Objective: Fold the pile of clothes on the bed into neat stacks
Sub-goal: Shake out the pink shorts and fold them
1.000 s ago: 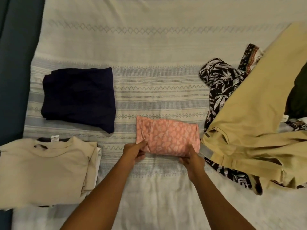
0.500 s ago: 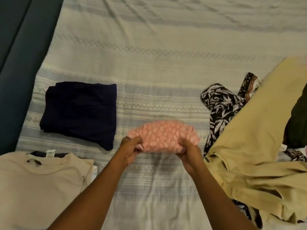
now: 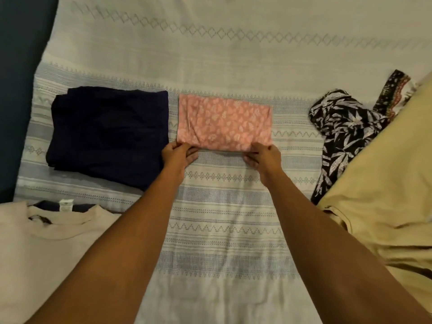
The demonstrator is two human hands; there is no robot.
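- While both hands pinch the near edge of the folded pink garment, we judge the step in hand is setting it down flat on the bed as a fresh stack.
- Our left hand grips the near left corner, thumb on top, fingers tucked under; our right hand grips the near right corner the same way.
- To do it well, we let the far edge settle first, then slide the fingers out low so the layers do not drag open, and press the top smooth.
- Just beyond our left hand, to its left, lies the folded navy garment; the pink piece sits just beside it, a thin strip of bedspread between, so we keep the edges parallel and apart.
- Well to the right of our right hand, the black leaf-print garment and the tan trousers wait unfolded.
- Near our left forearm rests the beige shirt stack.
- Between the forearms and beyond the pink piece, bare bedspread gives room to withdraw or fold the next item.
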